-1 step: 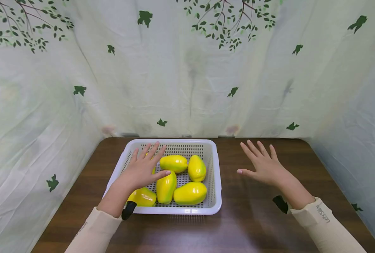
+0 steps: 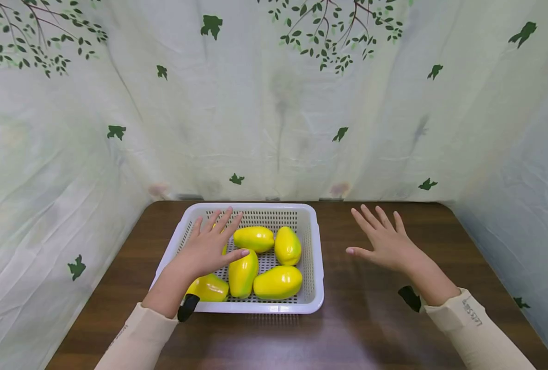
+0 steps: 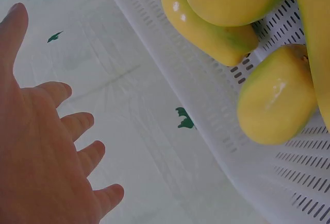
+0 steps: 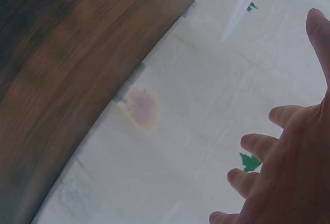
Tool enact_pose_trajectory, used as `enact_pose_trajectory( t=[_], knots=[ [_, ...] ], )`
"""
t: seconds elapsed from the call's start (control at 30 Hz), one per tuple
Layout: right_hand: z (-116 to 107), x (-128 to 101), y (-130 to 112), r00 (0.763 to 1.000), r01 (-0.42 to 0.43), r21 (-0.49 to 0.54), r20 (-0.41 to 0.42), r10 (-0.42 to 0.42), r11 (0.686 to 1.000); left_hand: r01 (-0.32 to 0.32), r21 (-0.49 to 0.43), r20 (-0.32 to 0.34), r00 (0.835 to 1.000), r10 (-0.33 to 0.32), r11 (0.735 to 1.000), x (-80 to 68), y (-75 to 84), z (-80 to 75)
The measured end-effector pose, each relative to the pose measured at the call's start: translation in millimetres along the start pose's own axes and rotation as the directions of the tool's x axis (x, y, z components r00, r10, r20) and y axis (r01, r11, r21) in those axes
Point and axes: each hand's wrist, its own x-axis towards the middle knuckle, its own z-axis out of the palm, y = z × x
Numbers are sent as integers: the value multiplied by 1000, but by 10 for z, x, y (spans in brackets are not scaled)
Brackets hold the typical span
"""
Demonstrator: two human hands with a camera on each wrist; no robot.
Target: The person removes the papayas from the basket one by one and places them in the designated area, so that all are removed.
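White cloth (image 2: 264, 113) with green shapes on it stands along the left side, runs behind the brown wooden tabletop (image 2: 338, 334) and comes round to the right side. From the lower left enters a cream sleeve (image 2: 137, 336), with a black piece (image 2: 188, 308) at the wrist. The left hand (image 2: 204, 252) is spread wide, with all fingers apart and the back of the hand upward. In the head view it covers the left part of the white basket (image 2: 260, 308); the left wrist view shows it apart from the basket and from the fruits.

The basket is rectangular, has walls and a bottom with many small slots, and stands on the tabletop. Inside it lie yellow fruits, smooth and shiny. Going rightward, the first is the near-left fruit (image 2: 211, 289), partly behind the wrist. Some more yellow shows behind the left hand, but I cannot tell how many fruits are there. Then come the middle fruit (image 2: 243, 276), which lies lengthwise, the far fruit (image 2: 253, 239), which lies crosswise, the near-right fruit (image 2: 277, 282), and the far-right fruit (image 2: 288, 246), close to the right wall.

To the right of the basket, and well apart from it, the right hand (image 2: 386, 244) is above the tabletop, also spread wide. Its cream sleeve bears dark writing, and a second black piece (image 2: 410, 298) is at this wrist.
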Motion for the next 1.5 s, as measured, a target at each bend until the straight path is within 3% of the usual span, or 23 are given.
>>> enact_pose_trajectory(
  t=[0.63,0.97,1.2,1.33,1.5],
  knots=[
    [20,36,-5,998,46,-13,-32,-46,999,8,-14,16,1000,-8,1000,-21,24,-10],
    [-2,44,-39,993,106,17,-51,-105,994,22,-37,-16,1000,-23,999,-51,-64,-1],
    [-15,77,-149,977,192,62,-109,-185,979,12,-27,-148,989,-16,1000,-157,-184,-60],
    [-5,94,-220,964,246,98,-129,-233,964,-2,-23,-262,965,-4,1000,-252,-255,-89],
    [34,128,-321,931,343,132,-179,-318,930,30,-91,-360,931,-61,995,-394,-346,-85]
  ],
)
